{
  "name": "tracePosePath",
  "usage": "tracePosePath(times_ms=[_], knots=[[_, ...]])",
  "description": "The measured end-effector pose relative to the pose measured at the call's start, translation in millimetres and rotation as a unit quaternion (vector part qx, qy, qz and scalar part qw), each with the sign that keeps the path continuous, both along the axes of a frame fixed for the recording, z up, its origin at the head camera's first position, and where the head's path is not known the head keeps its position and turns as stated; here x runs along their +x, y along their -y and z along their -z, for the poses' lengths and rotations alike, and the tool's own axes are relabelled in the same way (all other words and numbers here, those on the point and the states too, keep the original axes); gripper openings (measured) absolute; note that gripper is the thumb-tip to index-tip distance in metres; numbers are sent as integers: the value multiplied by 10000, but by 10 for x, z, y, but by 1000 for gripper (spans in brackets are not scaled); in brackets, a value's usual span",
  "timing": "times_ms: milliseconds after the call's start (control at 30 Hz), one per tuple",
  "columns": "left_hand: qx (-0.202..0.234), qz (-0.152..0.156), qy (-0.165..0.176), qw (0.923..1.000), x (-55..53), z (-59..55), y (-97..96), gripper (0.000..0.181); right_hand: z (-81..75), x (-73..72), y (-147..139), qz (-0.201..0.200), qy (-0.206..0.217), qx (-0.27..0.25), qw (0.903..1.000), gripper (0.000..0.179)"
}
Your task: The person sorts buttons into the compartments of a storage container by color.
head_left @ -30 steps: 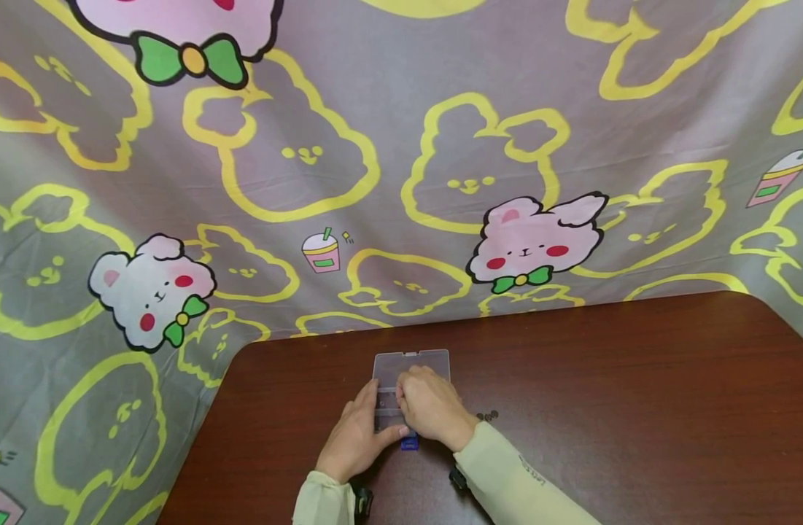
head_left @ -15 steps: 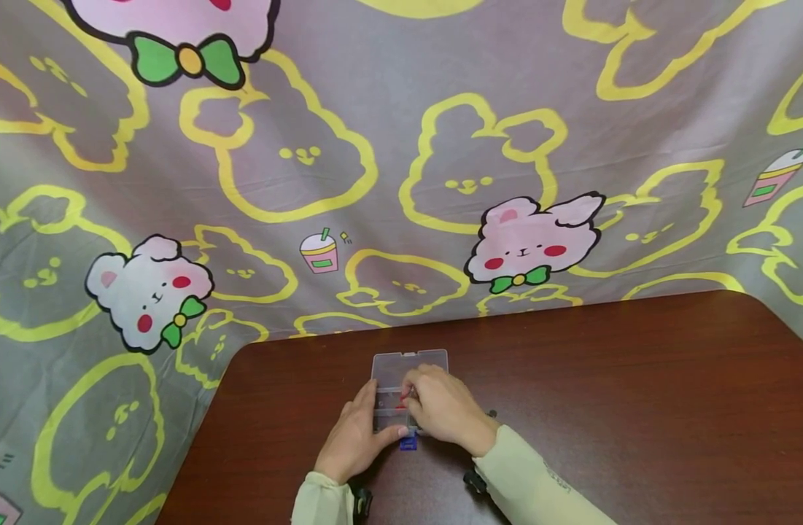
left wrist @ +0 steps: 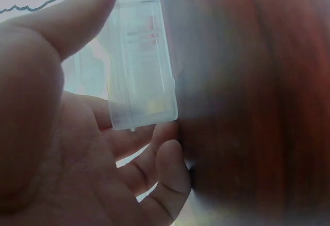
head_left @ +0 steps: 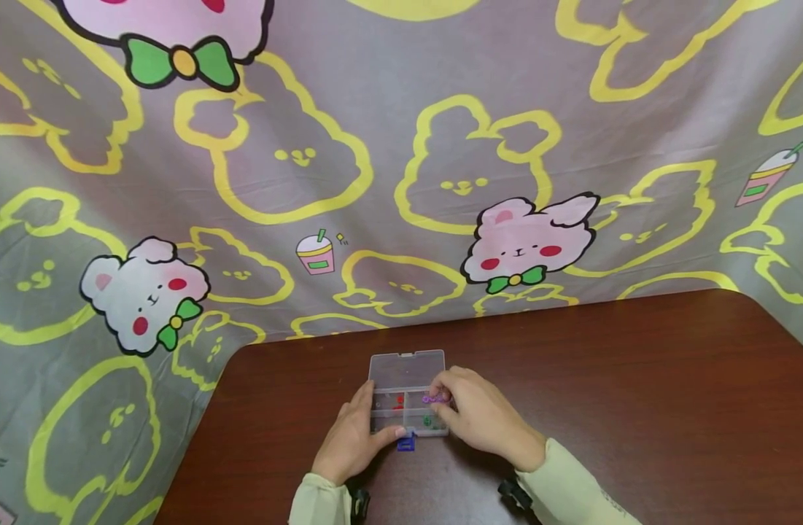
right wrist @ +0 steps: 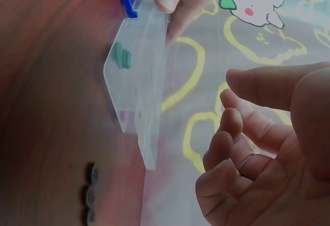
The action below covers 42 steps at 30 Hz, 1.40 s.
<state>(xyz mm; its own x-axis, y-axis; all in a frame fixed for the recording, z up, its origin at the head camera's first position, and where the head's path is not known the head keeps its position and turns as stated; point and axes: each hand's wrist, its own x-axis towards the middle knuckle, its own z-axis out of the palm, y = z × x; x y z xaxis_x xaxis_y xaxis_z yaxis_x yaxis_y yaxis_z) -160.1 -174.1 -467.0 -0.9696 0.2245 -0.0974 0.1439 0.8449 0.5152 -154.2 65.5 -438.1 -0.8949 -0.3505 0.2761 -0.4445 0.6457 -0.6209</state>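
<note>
A clear plastic compartment box [head_left: 405, 414] lies with its lid [head_left: 406, 370] folded back. My left hand [head_left: 348, 441] grips its left end, thumb at the front edge and fingers along the side. Small red pieces [head_left: 400, 401] lie in the back left compartment, green ones [head_left: 427, 421] in the front right. Purple pieces [head_left: 430, 399] show in the back right compartment, under the fingertips of my right hand [head_left: 486, 415]. In the right wrist view that hand's fingers are loosely bent, with a gap to the thumb and nothing visible between them. A blue latch [head_left: 406, 443] hangs at the box's front.
Several small dark discs [right wrist: 92, 174] lie on the brown wooden table [head_left: 604, 379] to the right of the box; the right arm hides them in the head view. A printed cloth [head_left: 388, 182] rises behind the table.
My right hand has moved right, from the left compartments to the back right one, uncovering red, green and purple pieces. My left hand still grips the box.
</note>
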Motion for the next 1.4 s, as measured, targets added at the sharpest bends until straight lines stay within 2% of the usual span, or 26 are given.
tracePosePath(times_ms=[233, 467, 867, 1033, 1167, 1400], knots=[[-8, -52, 33, 10000, -8, -6, -6, 101, -41, 83, -167, 99, 114, -105, 9998, 10], [-48, -100, 121, 9999, -6, -16, -10, 102, -49, 143, -331, 414, 340, -119, 9985, 11], [-30, -91, 137, 9999, -10, -8, -3, 103, -29, 246, -572, 252, 521, -249, 9980, 18], [-30, -71, 106, 9999, -14, 3, -5, 103, -21, 283, -657, 322, 527, -220, 9979, 21], [-13, -63, 116, 9999, -10, 8, -7, 103, 8, 309, -736, 225, 612, -209, 9977, 24], [9, -79, 122, 9999, -11, -3, -4, 103, 91, 323, -861, -244, 987, -550, 9933, 34]])
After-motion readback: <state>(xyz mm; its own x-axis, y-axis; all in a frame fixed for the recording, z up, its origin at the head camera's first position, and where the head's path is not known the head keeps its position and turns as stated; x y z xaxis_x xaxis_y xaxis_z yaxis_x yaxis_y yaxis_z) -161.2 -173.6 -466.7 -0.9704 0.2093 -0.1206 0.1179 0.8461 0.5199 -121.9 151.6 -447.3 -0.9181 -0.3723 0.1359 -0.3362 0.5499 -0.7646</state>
